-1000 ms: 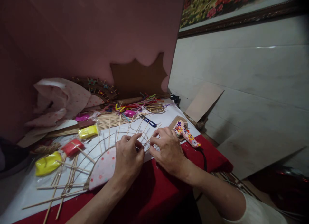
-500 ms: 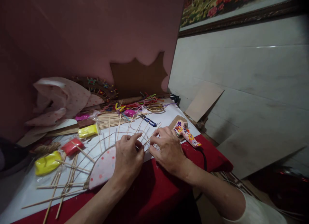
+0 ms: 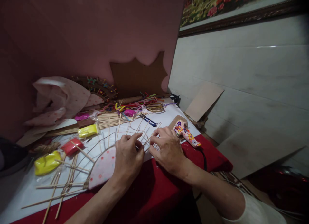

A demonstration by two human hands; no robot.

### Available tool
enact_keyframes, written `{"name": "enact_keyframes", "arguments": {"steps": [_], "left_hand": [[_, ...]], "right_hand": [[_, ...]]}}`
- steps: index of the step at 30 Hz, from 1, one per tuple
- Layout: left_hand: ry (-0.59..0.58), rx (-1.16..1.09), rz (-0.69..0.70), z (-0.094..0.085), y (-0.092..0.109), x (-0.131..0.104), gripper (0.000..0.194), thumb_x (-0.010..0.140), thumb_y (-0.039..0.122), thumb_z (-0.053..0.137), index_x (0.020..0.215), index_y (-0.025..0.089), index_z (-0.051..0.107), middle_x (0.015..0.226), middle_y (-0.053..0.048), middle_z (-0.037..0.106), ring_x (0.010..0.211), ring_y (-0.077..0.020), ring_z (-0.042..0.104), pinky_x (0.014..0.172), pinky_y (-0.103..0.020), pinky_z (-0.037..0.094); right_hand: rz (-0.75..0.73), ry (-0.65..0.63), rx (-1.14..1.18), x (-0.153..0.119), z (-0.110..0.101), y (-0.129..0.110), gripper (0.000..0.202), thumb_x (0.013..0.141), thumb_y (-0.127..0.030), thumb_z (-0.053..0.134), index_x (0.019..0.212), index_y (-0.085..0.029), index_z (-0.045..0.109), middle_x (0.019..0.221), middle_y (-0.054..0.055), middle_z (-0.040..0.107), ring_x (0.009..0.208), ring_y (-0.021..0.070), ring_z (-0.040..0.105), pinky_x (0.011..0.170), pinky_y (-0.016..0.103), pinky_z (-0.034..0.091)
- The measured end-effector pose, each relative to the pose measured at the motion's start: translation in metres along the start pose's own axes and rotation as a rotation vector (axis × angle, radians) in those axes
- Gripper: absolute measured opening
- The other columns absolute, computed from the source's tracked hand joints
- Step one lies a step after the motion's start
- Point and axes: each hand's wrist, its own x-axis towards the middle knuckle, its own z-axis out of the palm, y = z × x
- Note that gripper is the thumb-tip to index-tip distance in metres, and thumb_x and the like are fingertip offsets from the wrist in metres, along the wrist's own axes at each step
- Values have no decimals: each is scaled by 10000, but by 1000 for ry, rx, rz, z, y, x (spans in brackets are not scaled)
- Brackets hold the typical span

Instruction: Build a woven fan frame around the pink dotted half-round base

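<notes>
A half-round piece covered in dotted fabric [image 3: 102, 169] lies at the table's front edge, with thin wooden sticks [image 3: 118, 129] fanning out from its curved rim. My left hand [image 3: 129, 158] rests over its right part, thumb and fingers bent together near the rim; what they pinch is hidden. Close beside it, my right hand [image 3: 167, 150] has its fingers closed at a stick at the right end of the fan. A thin brown cord [image 3: 93, 148] loops loosely among the sticks. The fingertips of both hands nearly meet.
Blue snips [image 3: 148, 120] lie behind my hands. A flowered glue gun [image 3: 185, 134] rests on cardboard at the right. Yellow packets [image 3: 47, 163], a red packet [image 3: 71, 147] and crossed loose sticks [image 3: 55, 185] are on the left. Coloured pipe cleaners [image 3: 137, 103] and a stick bundle [image 3: 111, 120] lie behind.
</notes>
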Motion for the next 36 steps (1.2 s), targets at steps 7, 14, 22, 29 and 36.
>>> {"name": "enact_keyframes", "arguments": {"steps": [7,14,22,29,36], "left_hand": [[-1,-7,-1,-2,2,1,360,698,53,542,1034,160,615,672,-1,668,766,-226,498,731,-382,360],[-3,-1,-1,0,0,1,351,703,63,544,1029,174,616,678,4,666,774,-222,504,743,-382,359],[22,-12,-1,0,0,1,343,694,73,552,1010,188,615,679,3,666,773,-218,511,746,-380,365],[10,-14,-18,-1,1,1,353,683,67,560,1010,186,617,677,10,671,775,-222,502,737,-382,364],[16,-14,-9,-1,0,1,350,680,67,564,1006,183,619,675,12,673,771,-224,493,738,-386,356]], "right_hand": [[3,-19,-8,0,-1,-1,47,782,-215,577,755,-205,614,876,45,575,881,217,449,757,351,321],[17,-14,19,-2,-1,-1,43,790,-189,568,792,-199,610,907,53,581,906,224,467,785,356,341],[138,-12,54,-20,-9,6,106,816,-280,597,777,-181,587,850,56,594,849,216,528,752,327,382],[128,-131,36,-23,0,15,80,846,-182,540,792,-189,598,808,37,632,816,183,565,710,288,373],[115,-147,21,-22,2,17,119,844,-172,517,752,-184,592,775,34,630,777,164,563,696,274,359]]}}
